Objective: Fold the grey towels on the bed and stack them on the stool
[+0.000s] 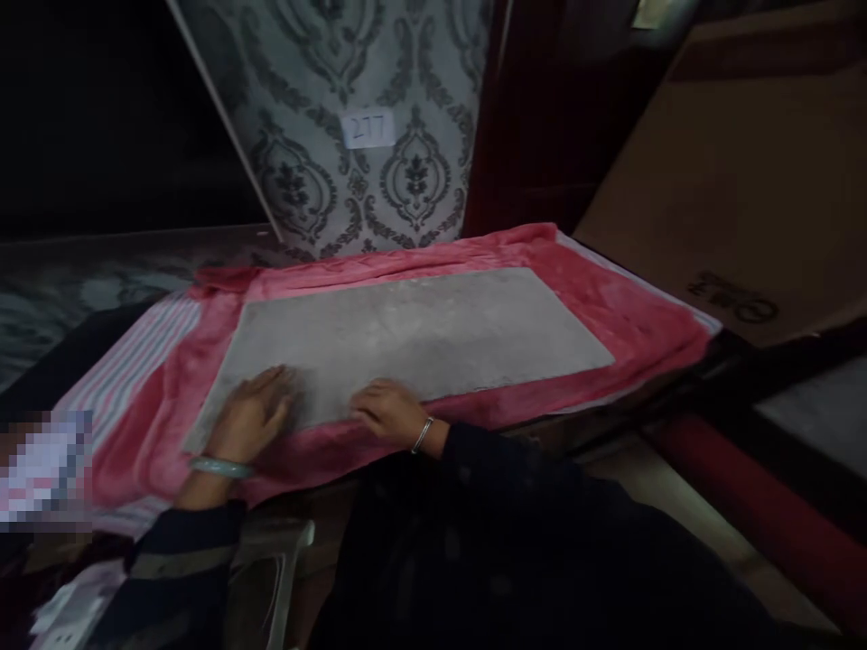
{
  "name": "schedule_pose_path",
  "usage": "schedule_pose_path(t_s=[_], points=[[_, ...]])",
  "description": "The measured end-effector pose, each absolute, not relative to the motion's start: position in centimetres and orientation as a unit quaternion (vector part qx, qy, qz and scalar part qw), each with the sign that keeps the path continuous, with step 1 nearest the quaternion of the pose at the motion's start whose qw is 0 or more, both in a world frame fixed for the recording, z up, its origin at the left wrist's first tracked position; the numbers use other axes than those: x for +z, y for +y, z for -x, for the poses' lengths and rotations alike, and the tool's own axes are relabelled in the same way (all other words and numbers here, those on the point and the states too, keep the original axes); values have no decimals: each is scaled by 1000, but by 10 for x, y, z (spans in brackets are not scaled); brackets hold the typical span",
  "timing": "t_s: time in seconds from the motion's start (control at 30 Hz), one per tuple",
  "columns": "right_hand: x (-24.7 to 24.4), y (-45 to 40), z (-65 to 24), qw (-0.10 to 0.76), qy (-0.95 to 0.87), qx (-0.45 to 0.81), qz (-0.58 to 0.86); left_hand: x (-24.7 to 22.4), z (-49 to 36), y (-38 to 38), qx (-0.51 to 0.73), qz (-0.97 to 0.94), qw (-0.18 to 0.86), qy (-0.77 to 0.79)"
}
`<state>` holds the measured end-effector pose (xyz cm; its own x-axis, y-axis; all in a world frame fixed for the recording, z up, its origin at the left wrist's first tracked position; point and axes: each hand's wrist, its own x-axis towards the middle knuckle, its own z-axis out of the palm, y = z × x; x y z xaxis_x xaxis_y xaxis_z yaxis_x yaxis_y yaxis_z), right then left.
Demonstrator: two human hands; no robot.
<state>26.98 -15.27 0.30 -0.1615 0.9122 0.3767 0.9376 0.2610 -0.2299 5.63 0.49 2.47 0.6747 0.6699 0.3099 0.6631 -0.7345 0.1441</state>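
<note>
A grey rectangular sheet or board [420, 334] lies flat on a rumpled pink cloth [602, 298], which has a striped part at its left. On the sheet's lower left part rests my left hand [250, 415], slightly blurred, fingers spread, with a pale green bangle at the wrist. Near the sheet's front edge is my right hand [389, 411], its fingers bent and close together against the edge, a silver bracelet at the wrist. Whether those fingers pinch the sheet is hard to make out.
A large cardboard box [759, 162] leans at the right. Patterned wallpaper with a paper label [368, 128] reading 277 stands behind the cloth. A dark screen-like panel [115, 117] is at the upper left. A white power strip [78, 609] lies at the lower left.
</note>
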Motion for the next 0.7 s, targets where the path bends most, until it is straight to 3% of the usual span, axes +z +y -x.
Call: schedule_pose_path(t_s=[0.17, 0.37, 0.57, 0.7], points=[[9, -195, -366, 215, -637, -65, 737, 11, -124, -21, 111, -943, -30, 311], [-31, -273, -448, 133, -519, -85, 840, -18, -117, -26, 95, -936, -40, 336], [-14, -284, -486, 130, -514, -55, 846, 12, -138, 3, 4, -943, 18, 331], [1, -281, -528, 104, -431, -82, 893, 30, -192, -10, 22, -949, -32, 314]])
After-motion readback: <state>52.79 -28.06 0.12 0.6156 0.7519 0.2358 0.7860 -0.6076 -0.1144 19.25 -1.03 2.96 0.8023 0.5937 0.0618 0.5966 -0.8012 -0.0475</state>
